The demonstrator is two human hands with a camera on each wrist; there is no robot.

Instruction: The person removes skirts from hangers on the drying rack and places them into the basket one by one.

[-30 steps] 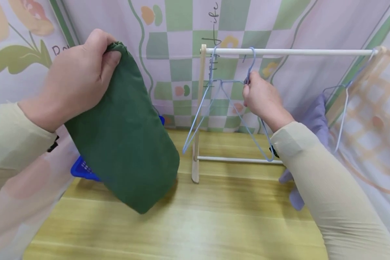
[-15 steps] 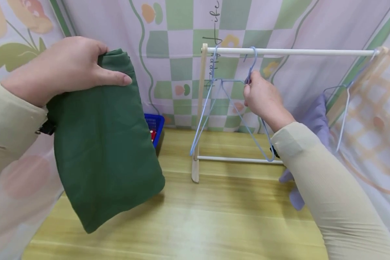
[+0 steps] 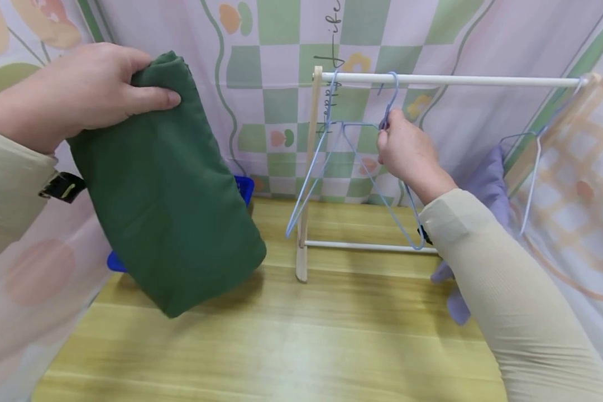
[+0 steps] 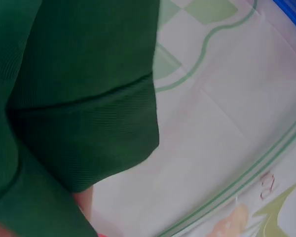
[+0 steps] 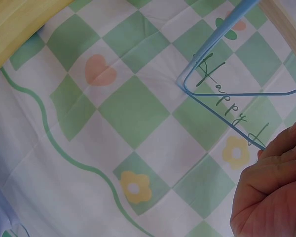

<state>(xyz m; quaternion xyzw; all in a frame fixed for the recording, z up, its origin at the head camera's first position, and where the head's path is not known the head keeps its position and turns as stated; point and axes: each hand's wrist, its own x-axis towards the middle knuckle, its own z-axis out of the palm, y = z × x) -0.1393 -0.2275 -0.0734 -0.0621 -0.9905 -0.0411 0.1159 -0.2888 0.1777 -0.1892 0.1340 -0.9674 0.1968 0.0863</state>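
My left hand grips a folded dark green cloth garment by its top edge, thumb across the front. The garment hangs down above the table's left side, and its exact kind cannot be told. In the left wrist view the green fabric fills the left part, with only bits of fingers showing. My right hand holds a light blue wire hanger just under its hook, which sits over the rack's white rail. From the right wrist view, the curled right hand is beside the blue wire.
Another blue hanger hangs near the wooden rack post. At the right end are a hanger and a purple garment. A blue basket stands partly behind the green cloth. Patterned curtains surround the wooden table.
The left hand has shifted its hold on the green garment, from a fist at the top corner to thumb across the front, and moved left. The right hand stays on the hanger.
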